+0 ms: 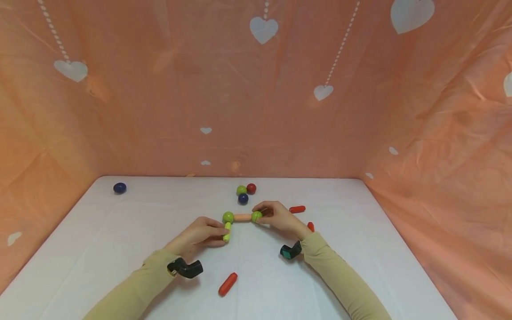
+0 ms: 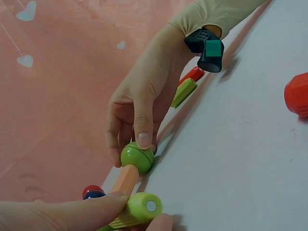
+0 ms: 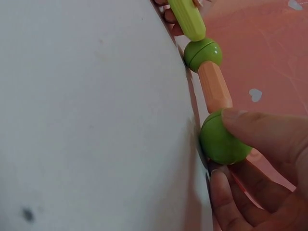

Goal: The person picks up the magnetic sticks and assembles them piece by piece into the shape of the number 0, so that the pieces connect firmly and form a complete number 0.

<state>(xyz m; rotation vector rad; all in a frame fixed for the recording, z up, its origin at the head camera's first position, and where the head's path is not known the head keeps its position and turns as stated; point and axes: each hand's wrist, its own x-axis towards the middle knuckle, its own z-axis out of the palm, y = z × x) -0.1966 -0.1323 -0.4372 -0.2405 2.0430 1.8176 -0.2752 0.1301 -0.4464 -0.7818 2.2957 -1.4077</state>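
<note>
Two pinches, one careful join

The left hand pinches a yellow stick between thumb and fingers; the right hand grips a green ball with thumb and fingertips. Between them, near the middle of the desk, an orange stick runs from that ball to a second green ball, where the yellow stick meets it at a corner.

For a clean join, it seems best to anchor the yellow stick and adjust only the right end, straight along the orange stick. The pale disc on the yellow stick looks like a magnet, so light pressure should do; twisting could pop the corner loose.
</note>
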